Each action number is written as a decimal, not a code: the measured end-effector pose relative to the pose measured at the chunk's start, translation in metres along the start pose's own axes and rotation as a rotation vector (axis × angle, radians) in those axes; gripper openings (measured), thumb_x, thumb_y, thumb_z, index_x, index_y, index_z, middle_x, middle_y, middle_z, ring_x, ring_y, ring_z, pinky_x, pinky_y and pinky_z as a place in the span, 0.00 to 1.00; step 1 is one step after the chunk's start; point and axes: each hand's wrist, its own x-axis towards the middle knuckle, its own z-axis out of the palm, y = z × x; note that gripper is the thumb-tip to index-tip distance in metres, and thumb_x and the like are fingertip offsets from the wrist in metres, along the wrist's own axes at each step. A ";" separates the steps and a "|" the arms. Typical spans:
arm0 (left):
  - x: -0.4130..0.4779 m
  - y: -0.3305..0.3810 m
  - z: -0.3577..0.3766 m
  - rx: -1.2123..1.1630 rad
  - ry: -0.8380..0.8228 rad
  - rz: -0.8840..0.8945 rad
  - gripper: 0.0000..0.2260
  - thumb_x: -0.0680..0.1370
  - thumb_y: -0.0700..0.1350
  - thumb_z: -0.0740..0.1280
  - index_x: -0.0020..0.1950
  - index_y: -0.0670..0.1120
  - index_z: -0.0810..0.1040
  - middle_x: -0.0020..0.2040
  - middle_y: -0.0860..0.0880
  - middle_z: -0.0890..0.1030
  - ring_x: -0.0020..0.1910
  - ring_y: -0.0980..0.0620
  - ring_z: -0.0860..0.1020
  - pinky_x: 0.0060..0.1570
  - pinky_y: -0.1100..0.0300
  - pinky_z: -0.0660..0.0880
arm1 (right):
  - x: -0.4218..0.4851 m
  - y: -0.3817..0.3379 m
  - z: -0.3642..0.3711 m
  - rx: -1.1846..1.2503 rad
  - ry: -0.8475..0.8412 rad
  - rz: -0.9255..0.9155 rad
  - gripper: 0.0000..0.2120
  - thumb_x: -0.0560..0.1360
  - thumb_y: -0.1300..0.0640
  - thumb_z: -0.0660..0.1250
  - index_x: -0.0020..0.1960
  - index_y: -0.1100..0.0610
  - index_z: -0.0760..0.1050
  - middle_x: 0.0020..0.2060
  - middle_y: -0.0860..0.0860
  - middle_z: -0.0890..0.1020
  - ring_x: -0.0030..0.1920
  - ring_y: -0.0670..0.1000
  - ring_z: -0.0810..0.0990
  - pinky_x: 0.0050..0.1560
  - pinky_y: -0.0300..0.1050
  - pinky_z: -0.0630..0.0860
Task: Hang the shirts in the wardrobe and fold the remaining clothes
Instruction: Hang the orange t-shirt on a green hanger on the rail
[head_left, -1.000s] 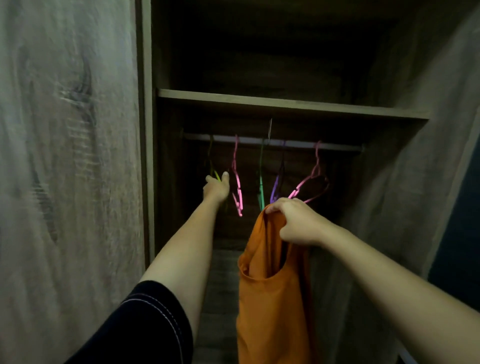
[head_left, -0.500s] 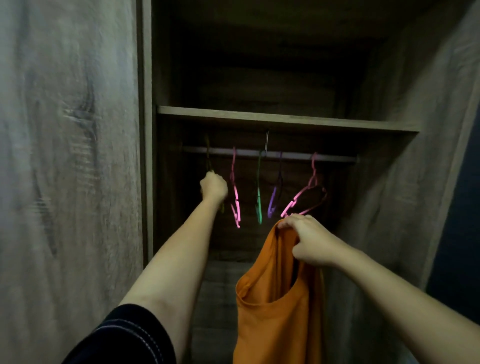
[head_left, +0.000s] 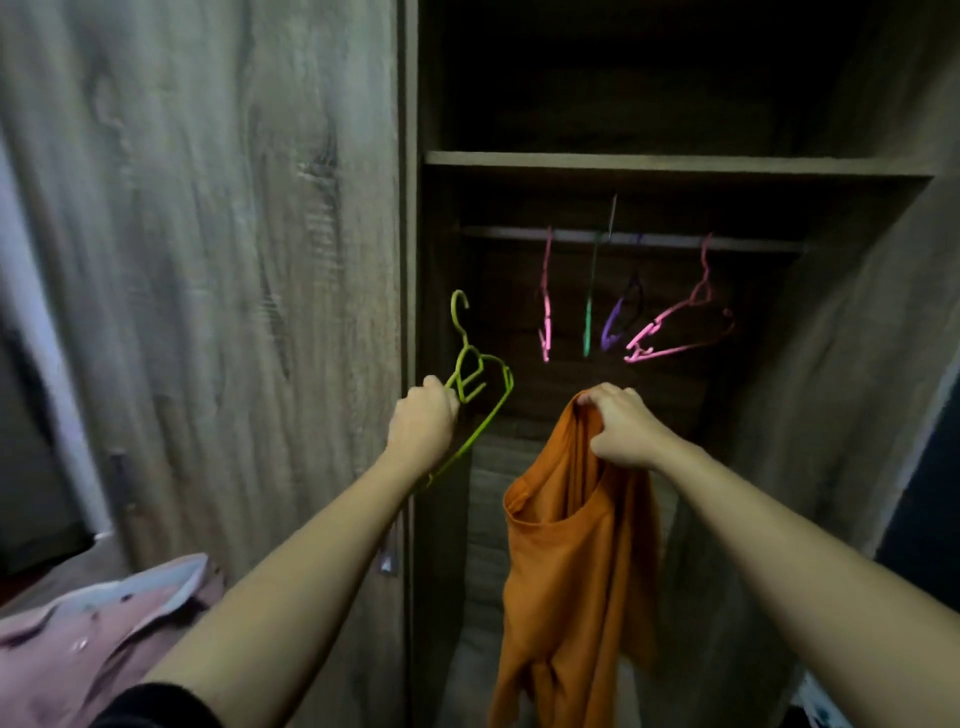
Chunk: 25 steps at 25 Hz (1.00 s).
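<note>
My left hand grips a yellow-green plastic hanger, held off the rail in front of the wardrobe's left edge. My right hand pinches the top of an orange shirt, which hangs down inside the open wardrobe. Above them the metal rail carries several hangers: a pink one, a green one, a purple one and another pink one.
A wooden shelf runs above the rail. The closed wardrobe door fills the left side. A pink garment with a white collar lies at the lower left. The open door panel stands at the right.
My left hand has taken the yellow-green hanger off the rail and pulled it down and toward me. My right hand still holds the orange shirt. The view has swung left, showing the pink garment.
</note>
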 end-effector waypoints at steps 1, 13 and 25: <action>-0.010 -0.013 -0.007 0.033 0.022 0.041 0.15 0.82 0.49 0.56 0.53 0.37 0.73 0.50 0.36 0.79 0.51 0.34 0.77 0.49 0.46 0.73 | 0.002 -0.001 0.003 -0.005 -0.010 0.002 0.30 0.67 0.65 0.64 0.69 0.57 0.67 0.67 0.55 0.69 0.67 0.59 0.65 0.69 0.49 0.65; -0.070 -0.116 -0.128 -0.071 0.101 0.429 0.25 0.75 0.59 0.56 0.43 0.42 0.84 0.26 0.66 0.74 0.26 0.73 0.71 0.31 0.77 0.63 | 0.025 -0.014 0.002 -0.005 0.010 -0.026 0.30 0.70 0.64 0.63 0.71 0.53 0.63 0.70 0.53 0.65 0.68 0.59 0.62 0.68 0.52 0.61; -0.067 -0.098 -0.125 -0.150 0.179 0.565 0.28 0.77 0.64 0.55 0.42 0.43 0.84 0.28 0.69 0.74 0.25 0.71 0.70 0.30 0.76 0.64 | 0.026 -0.030 -0.023 -0.092 -0.005 -0.205 0.31 0.69 0.64 0.63 0.71 0.51 0.64 0.71 0.50 0.66 0.67 0.59 0.62 0.68 0.52 0.62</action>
